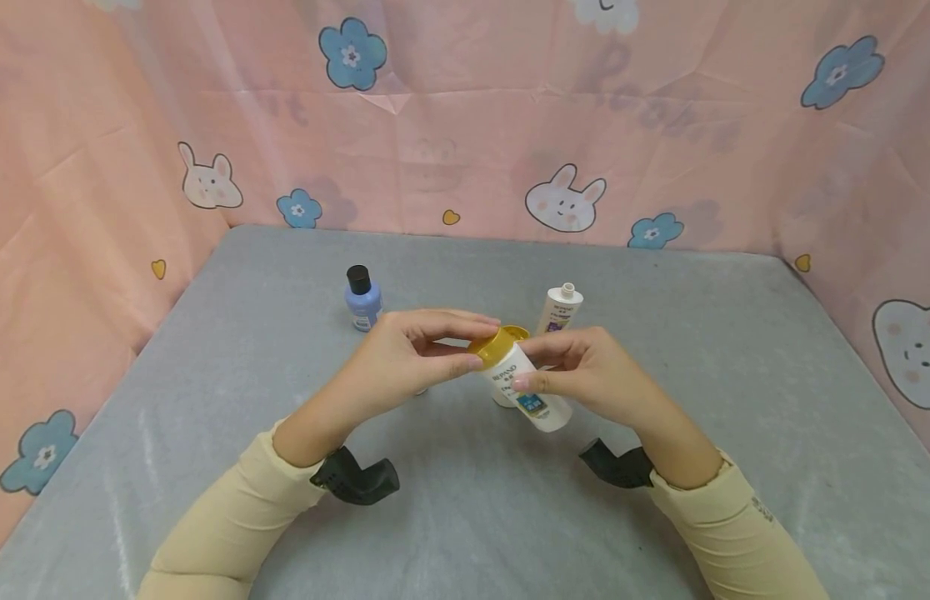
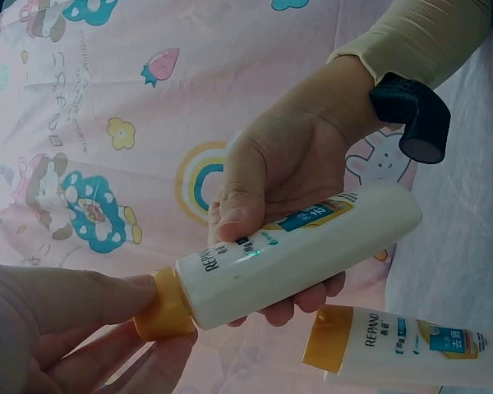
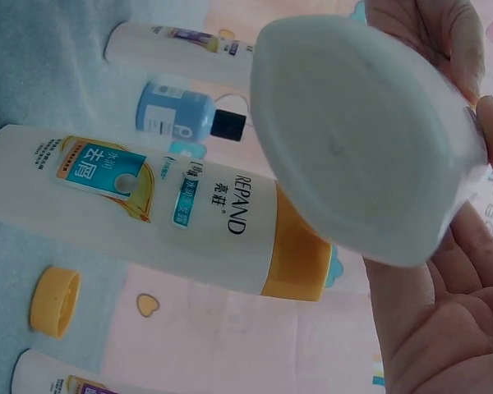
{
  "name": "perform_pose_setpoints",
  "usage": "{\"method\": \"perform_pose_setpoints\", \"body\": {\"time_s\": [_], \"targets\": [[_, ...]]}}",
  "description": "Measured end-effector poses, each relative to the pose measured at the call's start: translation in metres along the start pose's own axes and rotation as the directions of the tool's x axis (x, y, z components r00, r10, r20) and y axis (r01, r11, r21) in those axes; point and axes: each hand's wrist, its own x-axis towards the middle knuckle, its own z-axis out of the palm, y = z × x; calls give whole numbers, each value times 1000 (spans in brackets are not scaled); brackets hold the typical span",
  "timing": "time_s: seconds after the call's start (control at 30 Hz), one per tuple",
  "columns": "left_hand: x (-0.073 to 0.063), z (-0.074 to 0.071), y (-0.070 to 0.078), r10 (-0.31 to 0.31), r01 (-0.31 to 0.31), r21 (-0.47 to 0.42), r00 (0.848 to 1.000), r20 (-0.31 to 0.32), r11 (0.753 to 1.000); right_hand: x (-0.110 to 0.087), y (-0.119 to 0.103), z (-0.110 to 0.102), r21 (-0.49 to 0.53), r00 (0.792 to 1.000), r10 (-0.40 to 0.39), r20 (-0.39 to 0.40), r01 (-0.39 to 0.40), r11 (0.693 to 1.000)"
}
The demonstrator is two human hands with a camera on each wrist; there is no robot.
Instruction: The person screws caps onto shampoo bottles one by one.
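Observation:
My left hand (image 1: pixel 405 354) pinches the gold cap (image 1: pixel 491 350) of a white REPAND shampoo bottle (image 1: pixel 536 400) between thumb and fingers. Around the bottle's body, the thumb and fingers of my right hand (image 1: pixel 600 367) keep it tilted in the air, cap up and to the left. In the left wrist view the cap (image 2: pixel 166 308) sits at the bottle's neck; whether it is loose I cannot tell. The bottle's flat base (image 3: pixel 361 135) faces the right wrist camera. Just behind stands a second gold-capped REPAND bottle (image 3: pixel 148 209), mostly hidden in the head view.
A blue bottle with a black cap (image 1: pixel 362 300) stands at the back left. Back right is an uncapped white bottle (image 1: pixel 561 308) with a purple label. The right wrist view also shows a loose gold cap (image 3: pixel 55 302) and another white bottle (image 3: pixel 181 45) on the grey table (image 1: pixel 465 517).

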Motion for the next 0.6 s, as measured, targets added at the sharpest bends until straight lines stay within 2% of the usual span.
{"method": "perform_pose_setpoints", "body": {"time_s": [0.13, 0.27, 0.37, 0.6], "targets": [[0, 0, 1, -41, 41, -25, 999, -7, 999, 1, 0, 1, 11, 1000, 1, 9, -1, 1000], [0, 0, 1, -59, 59, 14, 998, -36, 998, 0, -2, 1, 17, 1000, 3, 18, -3, 1000], [1, 0, -1, -32, 34, 66, 999, -33, 997, 0, -2, 1, 23, 1000, 3, 25, -4, 1000], [1, -2, -2, 47, -50, 94, 998, 33, 994, -1, 0, 0, 43, 999, -6, 45, 4, 999]]}}
